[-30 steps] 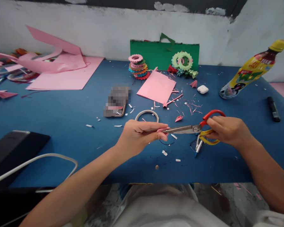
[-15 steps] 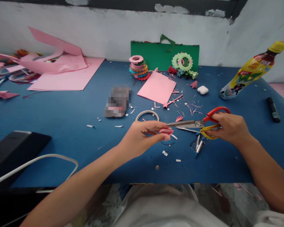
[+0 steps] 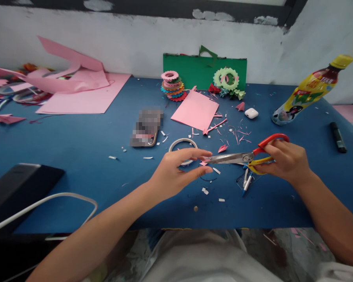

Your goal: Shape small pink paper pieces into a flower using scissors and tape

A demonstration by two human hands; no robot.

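Observation:
My right hand is closed round the red and yellow handles of a pair of scissors, whose closed blades point left. At the blade tips is a small folded pink paper piece. My left hand hovers there with forefinger and thumb spread apart above and below the piece; I see no grip on it. Both hands are over the blue table, near its front edge.
A tape ring, a phone, a pink sheet and paper scraps lie ahead. Stacked paper rings, green card, an earbud case, a bottle and a marker lie beyond. A pen lies under the scissors.
My left hand has gone from pinching the pink piece to fingers spread. The scissors drew slightly right, opened a little, and are closed again at the piece.

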